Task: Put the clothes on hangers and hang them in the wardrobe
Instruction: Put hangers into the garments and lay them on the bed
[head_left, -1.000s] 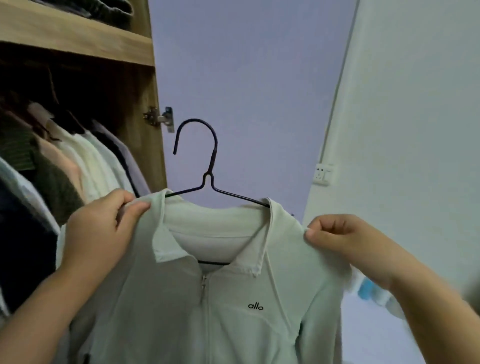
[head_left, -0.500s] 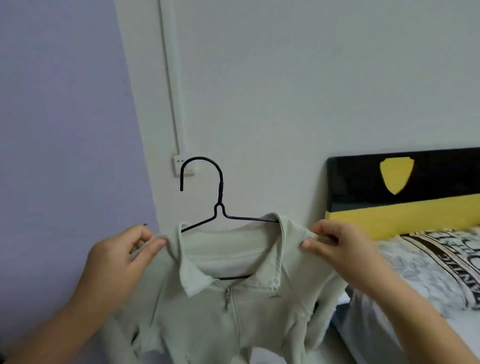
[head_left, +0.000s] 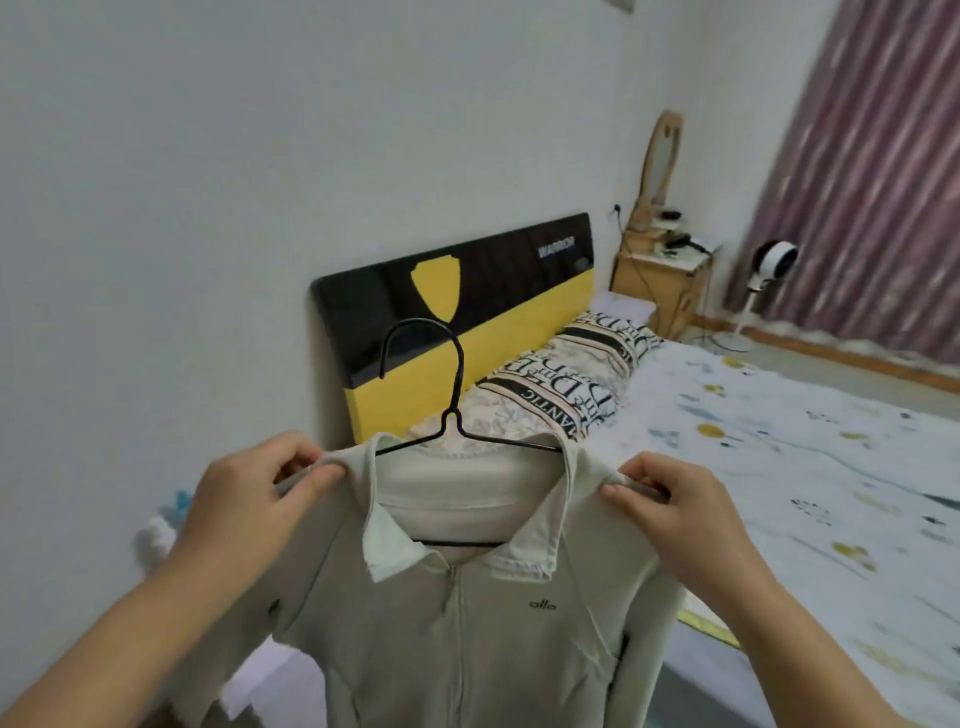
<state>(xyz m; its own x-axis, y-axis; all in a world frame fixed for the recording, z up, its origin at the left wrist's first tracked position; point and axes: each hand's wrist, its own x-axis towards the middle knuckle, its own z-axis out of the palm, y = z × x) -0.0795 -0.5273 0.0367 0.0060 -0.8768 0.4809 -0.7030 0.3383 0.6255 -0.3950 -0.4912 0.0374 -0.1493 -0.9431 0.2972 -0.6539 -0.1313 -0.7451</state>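
Note:
A pale green zip-up jacket (head_left: 467, 634) with a collar and a small black logo hangs on a black wire hanger (head_left: 453, 395), whose hook points up and to the left. My left hand (head_left: 249, 499) pinches the jacket's left shoulder. My right hand (head_left: 680, 509) pinches the right shoulder. I hold the jacket up in front of me, facing the bed. The wardrobe is out of view.
A bed (head_left: 810, 467) with a white patterned sheet and a printed pillow (head_left: 566, 374) lies ahead on the right, under a black and yellow headboard (head_left: 519, 291). A wooden nightstand (head_left: 660, 280), a white fan (head_left: 769, 265) and striped curtains (head_left: 878, 171) stand at the far right.
My view has swung right, from the open wardrobe past the wall to the bed. Both hands have kept their hold on the jacket's shoulders, with the hanger still inside.

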